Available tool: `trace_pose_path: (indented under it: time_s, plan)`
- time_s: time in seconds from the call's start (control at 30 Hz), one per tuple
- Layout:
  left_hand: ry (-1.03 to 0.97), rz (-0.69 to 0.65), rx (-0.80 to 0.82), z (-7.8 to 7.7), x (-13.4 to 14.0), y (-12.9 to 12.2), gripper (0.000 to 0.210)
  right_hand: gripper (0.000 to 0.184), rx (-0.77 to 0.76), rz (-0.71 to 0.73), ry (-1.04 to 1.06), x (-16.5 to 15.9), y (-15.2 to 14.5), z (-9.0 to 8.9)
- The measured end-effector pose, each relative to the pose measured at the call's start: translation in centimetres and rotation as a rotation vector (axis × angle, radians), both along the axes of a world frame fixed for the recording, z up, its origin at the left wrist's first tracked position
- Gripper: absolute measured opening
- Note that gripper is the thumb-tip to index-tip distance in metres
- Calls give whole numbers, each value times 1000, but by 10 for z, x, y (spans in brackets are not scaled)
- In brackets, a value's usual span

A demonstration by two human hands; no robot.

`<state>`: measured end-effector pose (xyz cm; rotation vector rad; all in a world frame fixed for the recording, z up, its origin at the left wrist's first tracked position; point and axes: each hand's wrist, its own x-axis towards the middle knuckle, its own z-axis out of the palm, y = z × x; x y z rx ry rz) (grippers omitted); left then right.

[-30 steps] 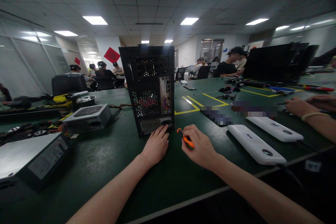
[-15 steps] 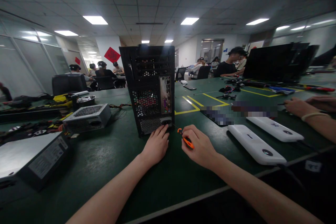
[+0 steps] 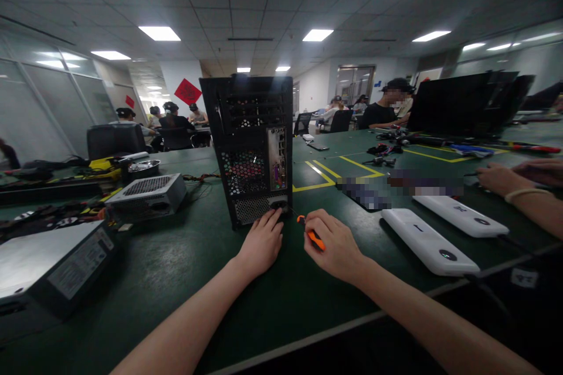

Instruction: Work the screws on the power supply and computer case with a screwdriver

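A black computer case (image 3: pixel 246 146) stands upright on the green table with its back panel facing me. At its lower edge is a power supply (image 3: pixel 253 209) with a perforated grille. My left hand (image 3: pixel 261 240) lies with fingers stretched out, the fingertips touching the bottom of the case by the power socket. My right hand (image 3: pixel 332 243) is closed around the orange and black handle of a screwdriver (image 3: pixel 316 240). The thin shaft points at the lower right corner of the case; whether its tip sits in a screw is too small to tell.
Two loose power supplies (image 3: pixel 149 196) (image 3: pixel 57 263) lie to the left, near a metal bowl (image 3: pixel 144 167) and tangled cables. Two white power banks (image 3: pixel 426 240) (image 3: pixel 461 215) are at the right. Another person's hands (image 3: pixel 505 179) work at the right edge. Monitors (image 3: pixel 466 105) stand behind.
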<state>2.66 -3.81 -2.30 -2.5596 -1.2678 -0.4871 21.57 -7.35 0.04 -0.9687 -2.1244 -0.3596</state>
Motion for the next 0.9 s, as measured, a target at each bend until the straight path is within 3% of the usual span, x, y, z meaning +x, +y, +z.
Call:
trace_pose_path:
  time_s: [0.2,0.43,0.63,0.9]
  plan:
    - [-11,-5,4,-1,0,0,31,6,-43,11,69,0,0,1]
    - [-8,-5,11,1,1,-1,31,7,9,13,-31,-1,2,-2]
    - [25,-4,55,3,9,1,33,5,-52,26,44,-2,1,-1]
    - [25,-2,39,4,13,2,35,9,-9,7,-17,-4,0,0]
